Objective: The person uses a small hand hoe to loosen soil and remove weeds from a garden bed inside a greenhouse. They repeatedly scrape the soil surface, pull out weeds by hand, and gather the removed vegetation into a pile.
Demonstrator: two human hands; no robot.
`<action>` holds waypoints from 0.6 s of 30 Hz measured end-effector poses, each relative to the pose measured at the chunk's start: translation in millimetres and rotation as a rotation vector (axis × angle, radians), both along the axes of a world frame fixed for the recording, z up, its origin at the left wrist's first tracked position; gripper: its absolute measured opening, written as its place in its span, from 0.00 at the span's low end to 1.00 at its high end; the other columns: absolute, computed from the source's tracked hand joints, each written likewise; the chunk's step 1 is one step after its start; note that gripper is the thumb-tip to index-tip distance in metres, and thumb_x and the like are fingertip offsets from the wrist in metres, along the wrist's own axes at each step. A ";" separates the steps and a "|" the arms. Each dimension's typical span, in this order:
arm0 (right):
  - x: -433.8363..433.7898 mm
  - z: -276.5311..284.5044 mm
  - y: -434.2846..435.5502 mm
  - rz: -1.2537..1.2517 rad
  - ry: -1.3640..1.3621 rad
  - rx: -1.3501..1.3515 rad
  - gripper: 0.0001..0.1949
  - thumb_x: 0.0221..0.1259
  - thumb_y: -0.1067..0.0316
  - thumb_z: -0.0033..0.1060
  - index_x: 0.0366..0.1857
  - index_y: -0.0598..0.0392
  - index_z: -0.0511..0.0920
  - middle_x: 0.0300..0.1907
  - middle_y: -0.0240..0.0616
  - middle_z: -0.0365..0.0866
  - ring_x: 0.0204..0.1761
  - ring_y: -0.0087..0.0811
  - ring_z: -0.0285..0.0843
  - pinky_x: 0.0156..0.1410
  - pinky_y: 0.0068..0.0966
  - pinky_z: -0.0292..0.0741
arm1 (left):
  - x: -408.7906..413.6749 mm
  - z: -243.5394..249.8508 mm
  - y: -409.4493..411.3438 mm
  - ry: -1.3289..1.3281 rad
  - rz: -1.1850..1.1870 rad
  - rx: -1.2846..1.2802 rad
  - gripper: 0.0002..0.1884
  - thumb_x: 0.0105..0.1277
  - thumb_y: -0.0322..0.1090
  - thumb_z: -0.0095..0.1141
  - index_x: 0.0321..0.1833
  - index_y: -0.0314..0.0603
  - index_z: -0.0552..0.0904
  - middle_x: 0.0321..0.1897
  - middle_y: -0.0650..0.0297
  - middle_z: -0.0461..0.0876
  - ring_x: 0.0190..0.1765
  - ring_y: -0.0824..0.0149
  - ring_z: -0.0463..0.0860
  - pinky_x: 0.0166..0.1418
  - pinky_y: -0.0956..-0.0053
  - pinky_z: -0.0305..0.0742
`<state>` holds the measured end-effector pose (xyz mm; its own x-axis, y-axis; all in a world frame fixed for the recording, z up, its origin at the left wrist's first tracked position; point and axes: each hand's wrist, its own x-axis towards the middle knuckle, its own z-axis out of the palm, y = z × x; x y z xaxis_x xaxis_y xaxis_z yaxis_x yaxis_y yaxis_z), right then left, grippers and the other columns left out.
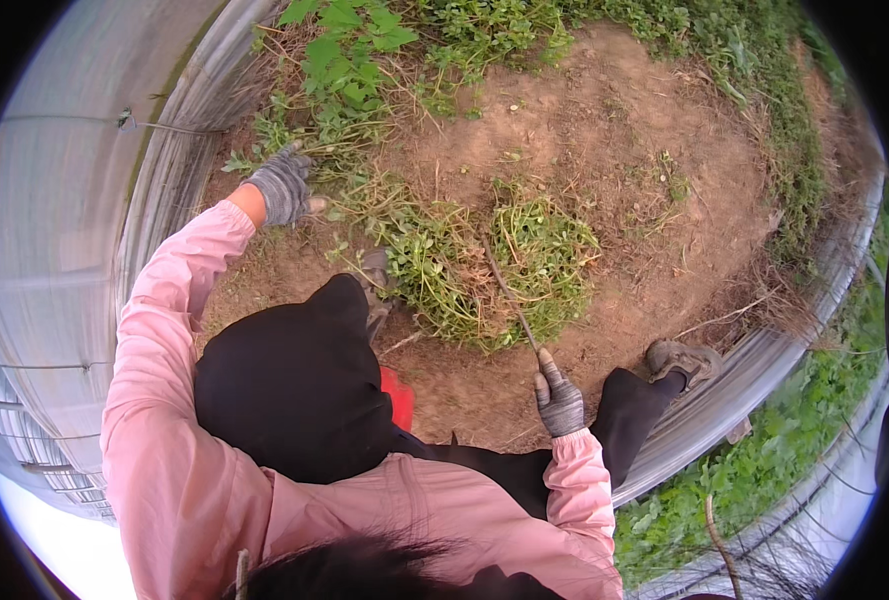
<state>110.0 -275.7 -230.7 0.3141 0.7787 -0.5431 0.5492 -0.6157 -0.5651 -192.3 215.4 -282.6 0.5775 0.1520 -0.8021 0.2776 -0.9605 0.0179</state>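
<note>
My left hand, in a grey knit glove with a tan thumb tip, is at the edge of green weeds beside the plastic wall. Its fingertips are partly lost among the stems, so its grip on them is unclear. In my right hand, gloved alike, is the end of a thin, dark-shafted hand tool. The shaft slants away from me into a heap of pulled weeds on the soil, where its far end is hidden. Pale roots and dry stalks show in the middle of the heap.
Translucent plastic sheeting rises at left; more sheeting curves along the right. Growing weeds line the far right. A red plastic object shows beside my bent knee. My right shoe stands near the right sheeting.
</note>
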 end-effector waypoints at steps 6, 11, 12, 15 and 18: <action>-3.5 -5.3 9.9 -0.073 0.004 0.064 0.23 0.67 0.60 0.55 0.67 0.38 0.69 0.32 0.49 0.81 0.30 0.49 0.81 0.33 0.39 0.75 | 48.9 44.9 -9.6 0.170 0.286 -0.032 0.26 0.67 0.54 0.45 0.51 0.38 0.82 0.58 0.49 0.77 0.66 0.50 0.70 0.72 0.57 0.56; -8.9 -12.4 34.3 -0.118 -0.027 0.165 0.22 0.68 0.60 0.54 0.66 0.39 0.69 0.37 0.49 0.83 0.32 0.50 0.81 0.34 0.39 0.75 | 105.3 51.2 -41.5 -0.143 0.294 -0.057 0.27 0.66 0.53 0.48 0.57 0.38 0.75 0.60 0.48 0.73 0.60 0.48 0.74 0.64 0.57 0.68; -13.0 -13.8 43.2 -0.147 -0.031 0.170 0.22 0.68 0.60 0.54 0.66 0.39 0.69 0.37 0.50 0.83 0.32 0.49 0.81 0.34 0.38 0.75 | 122.0 49.8 -43.6 -0.222 0.375 -0.117 0.30 0.66 0.54 0.47 0.62 0.38 0.73 0.65 0.47 0.69 0.66 0.47 0.70 0.69 0.57 0.64; -26.8 -11.6 86.9 -0.220 0.031 0.262 0.22 0.70 0.60 0.53 0.67 0.44 0.68 0.41 0.49 0.84 0.32 0.38 0.84 0.35 0.31 0.75 | 116.9 5.9 -69.7 -0.382 0.416 0.033 0.35 0.68 0.55 0.47 0.72 0.40 0.62 0.72 0.47 0.60 0.73 0.47 0.60 0.74 0.57 0.56; -36.0 -8.4 109.5 -0.254 0.094 0.238 0.23 0.71 0.60 0.52 0.68 0.48 0.67 0.44 0.48 0.84 0.35 0.27 0.83 0.37 0.27 0.75 | 121.7 13.0 -91.6 0.020 0.414 -0.081 0.41 0.67 0.55 0.49 0.76 0.40 0.51 0.72 0.42 0.57 0.73 0.46 0.60 0.73 0.54 0.57</action>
<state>74.1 -166.2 -239.1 0.4713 0.7902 -0.3917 0.3345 -0.5711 -0.7496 -70.7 123.8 -269.6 0.4651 0.3037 -0.8315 0.6408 -0.7636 0.0795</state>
